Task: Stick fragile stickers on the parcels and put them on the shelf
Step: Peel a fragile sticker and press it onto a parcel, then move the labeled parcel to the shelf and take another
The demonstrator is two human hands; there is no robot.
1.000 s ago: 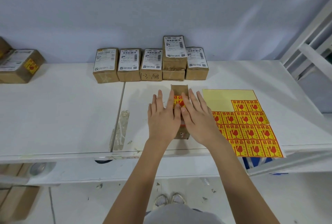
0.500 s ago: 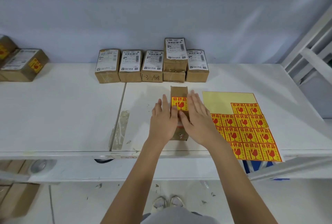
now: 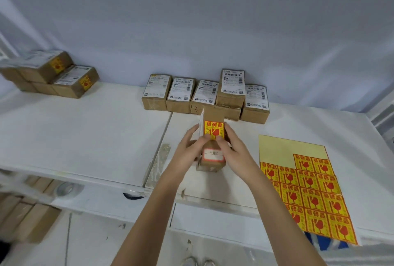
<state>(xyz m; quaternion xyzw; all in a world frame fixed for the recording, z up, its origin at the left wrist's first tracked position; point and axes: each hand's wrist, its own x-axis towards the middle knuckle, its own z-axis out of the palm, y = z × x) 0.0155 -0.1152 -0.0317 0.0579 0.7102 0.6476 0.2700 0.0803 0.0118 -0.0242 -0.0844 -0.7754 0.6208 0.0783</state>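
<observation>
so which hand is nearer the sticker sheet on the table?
Right. The right hand grips the parcel on the side facing the sticker sheet; the left hand holds the parcel's far side, farther from the sheet.

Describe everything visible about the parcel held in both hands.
The parcel is a small brown cardboard box, wrapped in glossy tape. A yellow fragile sticker with red print sits on its upward face, and a red-bordered white label lies nearer the person. A white shipping label shows edge-on along its left side. The left hand and right hand grip its sides, over the white table.
</observation>
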